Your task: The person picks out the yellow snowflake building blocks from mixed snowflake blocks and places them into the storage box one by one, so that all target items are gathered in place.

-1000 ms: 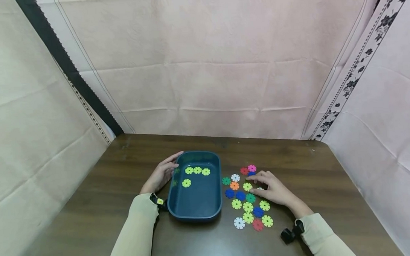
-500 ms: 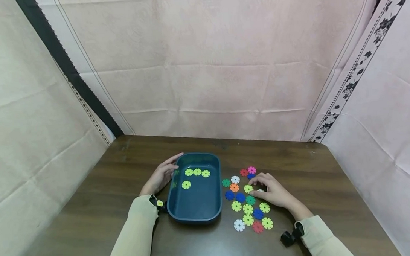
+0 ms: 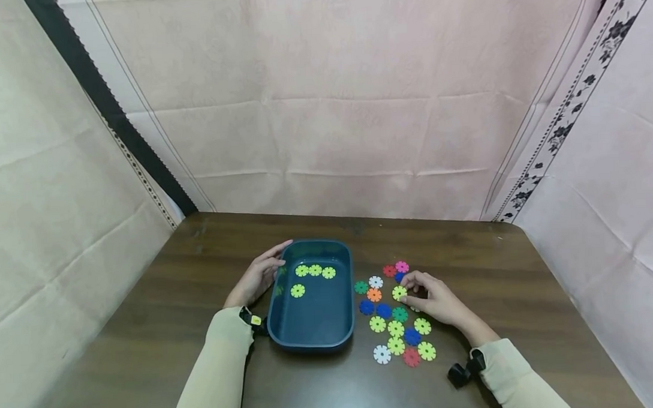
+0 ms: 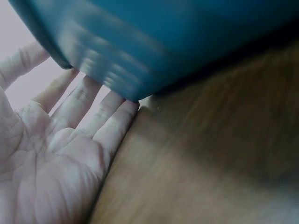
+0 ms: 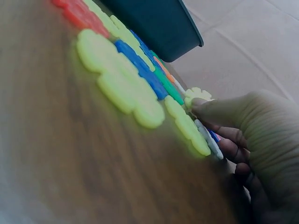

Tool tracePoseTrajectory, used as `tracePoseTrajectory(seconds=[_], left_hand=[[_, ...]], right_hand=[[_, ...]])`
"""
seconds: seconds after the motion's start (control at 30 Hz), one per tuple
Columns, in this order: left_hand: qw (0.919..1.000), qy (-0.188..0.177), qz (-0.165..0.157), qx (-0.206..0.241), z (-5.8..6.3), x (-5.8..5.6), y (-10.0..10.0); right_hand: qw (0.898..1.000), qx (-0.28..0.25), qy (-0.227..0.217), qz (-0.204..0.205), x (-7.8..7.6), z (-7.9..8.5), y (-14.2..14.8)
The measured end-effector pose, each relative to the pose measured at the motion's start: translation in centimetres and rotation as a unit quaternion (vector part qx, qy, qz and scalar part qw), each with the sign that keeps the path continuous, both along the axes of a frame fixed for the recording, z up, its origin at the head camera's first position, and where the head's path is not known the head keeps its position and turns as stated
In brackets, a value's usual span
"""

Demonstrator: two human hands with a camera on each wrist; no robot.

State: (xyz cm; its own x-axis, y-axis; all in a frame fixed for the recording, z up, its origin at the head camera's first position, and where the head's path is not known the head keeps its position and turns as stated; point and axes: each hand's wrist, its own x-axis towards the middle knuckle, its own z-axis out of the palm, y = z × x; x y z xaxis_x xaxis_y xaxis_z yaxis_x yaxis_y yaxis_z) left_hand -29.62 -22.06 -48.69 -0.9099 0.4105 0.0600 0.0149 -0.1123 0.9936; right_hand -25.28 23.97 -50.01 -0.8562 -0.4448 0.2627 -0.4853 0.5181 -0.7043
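Flower-shaped notched plastic discs lie to the right of a dark teal tray. With thumb and fingertips, my right hand pinches a yellow-green notched disc; in the right wrist view this disc is tilted up off the others, the thumb on its near side. My left hand rests against the tray's left wall, fingers mostly straight. The left wrist view has the fingertips along the outer face of the tray. Inside the tray are several yellow-green discs.
Around the right hand lie a green disc, an orange disc, blue discs, white discs, a red disc and a pink disc. The brown table ends at a pale cloth backdrop.
My right fingers have closed on the yellow-green disc and drawn it slightly right, away from the orange disc. The left hand and tray keep their place.
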Motion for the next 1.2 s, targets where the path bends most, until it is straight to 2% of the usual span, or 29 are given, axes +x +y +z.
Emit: tracePoseTrajectory(seconds=[0.4,0.63,0.8,1.03,1.2], left_hand=[[1.0,0.007,-0.004,0.002,-0.2,0.1,-0.1],[0.9999,0.004,0.003,-0.011,-0.2,0.1,0.0],[0.9998,0.0,0.01,-0.016,0.1,0.0,0.1],[0.9999,-0.003,0.011,-0.008,0.1,0.0,0.0],[1.0,0.003,0.002,-0.005,-0.1,0.2,0.1]], right_hand=[[0.998,-0.035,0.0,-0.044,0.4,0.1,-0.6],[0.997,-0.063,0.018,-0.033,1.9,2.8,-1.4],[0.996,-0.073,0.031,-0.029,1.8,3.8,-1.6],[0.996,-0.081,0.005,-0.023,1.5,5.7,-2.2],[0.995,-0.092,-0.019,0.026,1.2,7.5,-3.8]])
